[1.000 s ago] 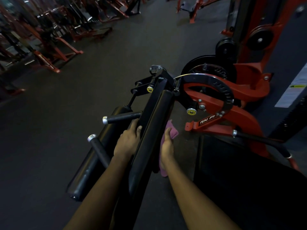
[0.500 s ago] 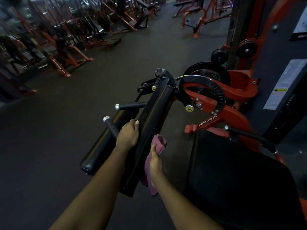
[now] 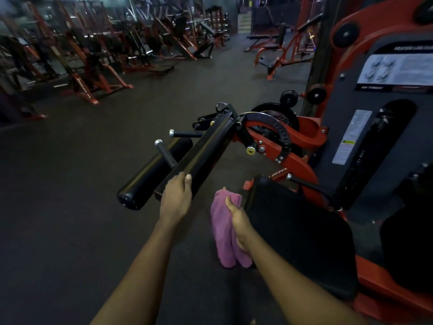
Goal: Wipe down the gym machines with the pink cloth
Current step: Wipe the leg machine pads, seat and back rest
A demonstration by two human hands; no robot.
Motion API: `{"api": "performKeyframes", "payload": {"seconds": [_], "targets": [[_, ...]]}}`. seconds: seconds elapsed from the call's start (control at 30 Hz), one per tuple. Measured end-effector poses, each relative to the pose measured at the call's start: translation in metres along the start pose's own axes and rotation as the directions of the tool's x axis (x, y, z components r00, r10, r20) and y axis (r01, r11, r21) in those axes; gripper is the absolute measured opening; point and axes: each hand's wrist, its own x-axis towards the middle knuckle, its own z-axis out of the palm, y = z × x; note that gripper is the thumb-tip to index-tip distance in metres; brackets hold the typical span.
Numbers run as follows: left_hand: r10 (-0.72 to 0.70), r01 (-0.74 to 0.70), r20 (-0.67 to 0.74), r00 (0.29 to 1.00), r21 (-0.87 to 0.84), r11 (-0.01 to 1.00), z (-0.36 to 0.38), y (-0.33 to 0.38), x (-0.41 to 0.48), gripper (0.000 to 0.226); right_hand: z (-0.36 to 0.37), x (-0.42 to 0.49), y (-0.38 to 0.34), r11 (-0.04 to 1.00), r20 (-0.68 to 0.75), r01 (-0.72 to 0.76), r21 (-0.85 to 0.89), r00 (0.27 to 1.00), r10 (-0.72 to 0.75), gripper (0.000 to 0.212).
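From the head view, the cloth (image 3: pixel 223 233) is hanging bunched in the right hand (image 3: pixel 237 221), in the gap between the long black pad (image 3: pixel 206 151) and the seat (image 3: pixel 300 238). Its long axis is running from the person outward, the far end pointing toward the red frame (image 3: pixel 304 165) and the near end drooping below the wrist over the floor (image 3: pixel 70 207). The right hand is gripping it with the thumb lying on top; the fingers are hiding behind the folds. The left hand (image 3: pixel 175 199) is clasping the near end of the pad, thumb over its top edge, and the pad is slanting away up to the right toward the frame's pivot. A black roller (image 3: pixel 152 174) is lying alongside the pad on its left. The seat is fading into shadow at its near right corner, and the placard (image 3: pixel 398 69) on the machine's dark panel is reading too blurred to make out. The floor is showing dark and matte, and rows of red-and-black machines (image 3: pixel 93 55) are standing dim and smeared along the far left side of the room.
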Motion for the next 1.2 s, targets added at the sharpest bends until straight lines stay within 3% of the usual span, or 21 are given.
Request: {"api": "performKeyframes", "payload": {"seconds": [0.17,0.4,0.53,0.6,0.63,0.73,0.8,0.87,0.93,1.0,1.07,1.2], "targets": [[-0.06,0.061,0.079,0.995,-0.02,0.998,0.016,0.016,-0.058,0.03,-0.057,-0.021,0.015,0.985,-0.051,0.076,-0.155,0.995,-0.085,0.049],[-0.21,0.206,0.157,0.965,0.038,0.978,0.092,0.031,-0.114,0.029,-0.15,-0.005,0.044,0.984,-0.128,0.004,-0.177,0.991,-0.027,0.049],[-0.323,0.317,0.12,0.939,0.063,0.946,0.14,0.034,-0.142,0.031,-0.195,0.025,0.054,0.993,-0.15,-0.005,-0.118,0.989,-0.013,0.046],[-0.375,0.364,0.124,0.919,0.097,0.926,0.157,0.035,-0.158,0.03,-0.206,0.044,0.062,0.981,-0.16,0.086,-0.175,0.98,-0.115,0.059],[-0.392,0.379,0.124,0.912,0.112,0.918,0.164,0.034,-0.165,0.028,-0.206,0.049,0.061,0.946,-0.152,0.141,-0.293,0.97,-0.192,0.058],[-0.444,0.433,0.092,0.891,0.118,0.894,0.179,0.023,-0.182,0.024,-0.194,0.068,0.06,0.707,-0.016,0.282,-0.649,0.924,-0.383,0.068],[-0.463,0.455,0.049,0.885,0.113,0.883,0.2,-0.001,-0.181,0.024,-0.176,0.097,0.072,0.568,0.128,0.27,-0.777,0.952,-0.277,0.076],[-0.463,0.459,0.025,0.886,0.09,0.884,0.224,-0.029,-0.175,0.025,-0.158,0.132,0.092,0.322,0.287,0.294,-0.9,0.955,-0.069,0.085],[-0.454,0.452,0.006,0.891,0.071,0.889,0.251,-0.061,-0.173,0.025,-0.155,0.174,0.126,0.003,0.41,0.41,-0.912,0.912,-0.015,0.083],[-0.454,0.454,-0.016,0.891,0.05,0.889,0.278,-0.089,-0.171,0.024,-0.167,0.211,0.156,-0.202,0.543,0.519,-0.831,0.835,-0.092,0.073],[-0.45,0.45,-0.042,0.892,-0.011,0.893,0.312,-0.113,-0.183,0.022,-0.182,0.236,0.193,-0.291,0.627,0.565,-0.772,0.751,-0.207,0.069],[-0.406,0.386,-0.119,0.906,-0.161,0.908,0.352,-0.127,-0.194,0.035,-0.188,0.25,0.217,-0.282,0.645,0.582,-0.763,0.656,-0.393,0.076]]}}
